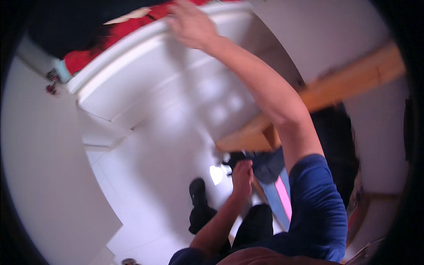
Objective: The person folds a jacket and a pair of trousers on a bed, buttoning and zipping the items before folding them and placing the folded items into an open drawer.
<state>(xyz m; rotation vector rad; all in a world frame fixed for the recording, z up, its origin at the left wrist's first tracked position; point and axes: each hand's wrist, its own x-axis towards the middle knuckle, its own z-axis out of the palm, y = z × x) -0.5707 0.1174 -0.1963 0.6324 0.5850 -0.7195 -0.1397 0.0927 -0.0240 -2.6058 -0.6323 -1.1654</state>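
Observation:
My right arm reaches far forward to a white ledge (pixel 145 42), and my right hand (pixel 192 26) is over its edge, beside red cloth (pixel 126 33). The fingers look stretched out and apart, though motion blurs them; I see nothing held in them. Low in front of my body, my left hand (pixel 243 174) is closed in a loose fist with nothing visible in it. Just past it lies a dark grey cloth or bag (pixel 267 168), apart from the hand as far as I can tell.
A wooden beam or bench edge (pixel 349 86) crosses on the right, under my right arm. White floor tiles (pixel 141 198) stretch below, where my black shoe (pixel 198 190) stands. A pale panel (pixel 53 154) rises at the left. Dark fabric (pixel 338 145) hangs at the right, near a pink-and-blue striped item (pixel 282 198).

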